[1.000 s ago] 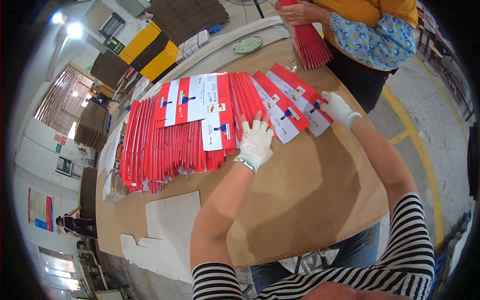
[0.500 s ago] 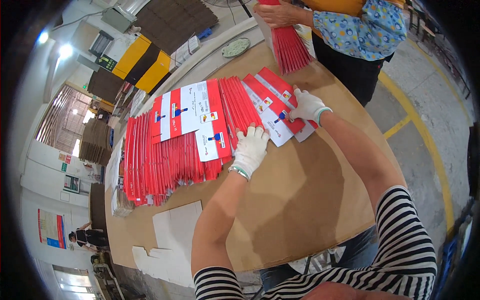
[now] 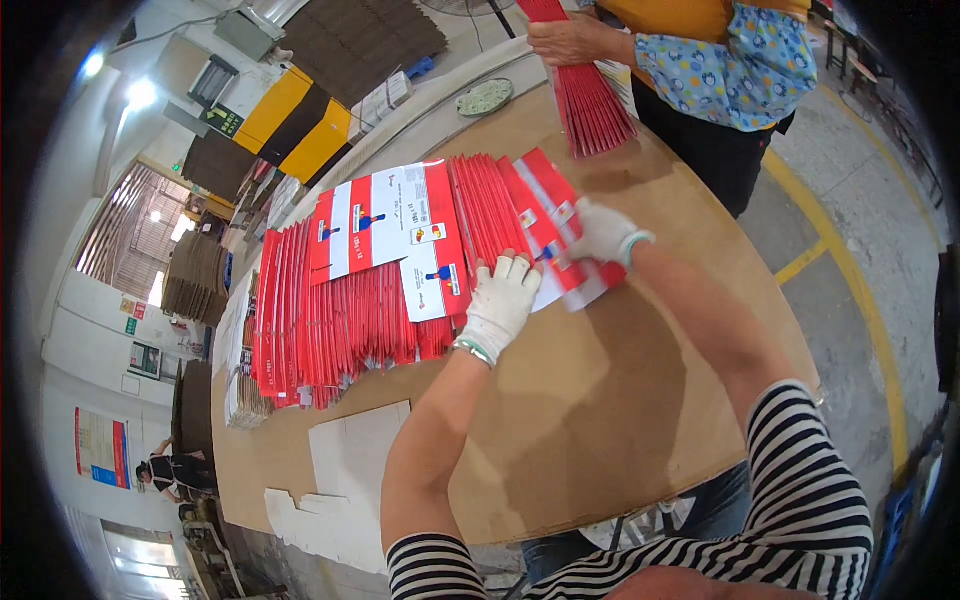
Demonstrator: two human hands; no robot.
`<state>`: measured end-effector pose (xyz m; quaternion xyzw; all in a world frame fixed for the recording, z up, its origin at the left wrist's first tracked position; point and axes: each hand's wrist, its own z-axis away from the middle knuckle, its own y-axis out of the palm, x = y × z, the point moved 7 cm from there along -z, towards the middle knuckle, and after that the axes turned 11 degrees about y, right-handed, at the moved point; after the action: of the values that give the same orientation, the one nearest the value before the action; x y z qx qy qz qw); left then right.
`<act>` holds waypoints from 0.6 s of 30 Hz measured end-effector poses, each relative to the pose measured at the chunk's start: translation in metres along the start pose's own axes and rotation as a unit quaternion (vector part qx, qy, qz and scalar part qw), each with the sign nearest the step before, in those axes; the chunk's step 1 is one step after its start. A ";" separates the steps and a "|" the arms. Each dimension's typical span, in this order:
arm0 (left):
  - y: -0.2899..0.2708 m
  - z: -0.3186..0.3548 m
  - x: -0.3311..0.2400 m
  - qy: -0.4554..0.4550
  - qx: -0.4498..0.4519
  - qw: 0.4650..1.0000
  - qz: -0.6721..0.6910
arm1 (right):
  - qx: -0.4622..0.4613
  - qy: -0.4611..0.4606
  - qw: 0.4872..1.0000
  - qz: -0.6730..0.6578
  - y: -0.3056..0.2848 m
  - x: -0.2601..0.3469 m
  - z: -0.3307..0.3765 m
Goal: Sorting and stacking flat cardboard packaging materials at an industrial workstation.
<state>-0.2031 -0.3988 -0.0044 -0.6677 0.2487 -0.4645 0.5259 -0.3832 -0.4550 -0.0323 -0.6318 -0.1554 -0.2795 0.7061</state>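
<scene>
A long row of red folded cartons leans tightly packed on the brown table. Across its top lie white-and-red printed flat cartons. My left hand, in a white glove, rests with fingers extended against the near right end of the row. To its right, loose red-and-white cartons overlap in a slanting fan. My right hand, also gloved, is at the right edge of these loose cartons; motion blurs its fingers.
Across the table, a co-worker's hand holds a bundle of red cartons upright. White cardboard scraps lie at the near left. A green oval dish sits near the far edge.
My right hand has moved slightly left with the loose cartons, which now overlap more and lie closer to the row. My left hand stays at the row's end.
</scene>
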 end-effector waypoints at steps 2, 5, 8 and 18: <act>0.006 0.011 -0.002 0.010 -0.017 0.999 -0.044 | 0.021 -0.014 0.999 -0.038 0.027 0.038 0.012; 0.001 0.046 -0.005 0.000 -0.027 0.998 -0.064 | 0.077 -0.002 0.983 -0.167 0.040 0.055 0.017; -0.036 0.073 -0.030 -0.037 -0.126 0.988 0.079 | 0.002 -0.076 0.962 -0.263 0.036 -0.011 -0.006; -0.077 0.475 -0.155 -0.531 0.270 0.774 0.212 | -0.024 -0.116 0.968 -0.219 0.049 -0.112 0.068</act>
<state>0.1350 -0.0223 0.0050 -0.5692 -0.0704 0.0396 0.8182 -0.4338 -0.3639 -0.1256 -0.6272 -0.3642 -0.3558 0.5894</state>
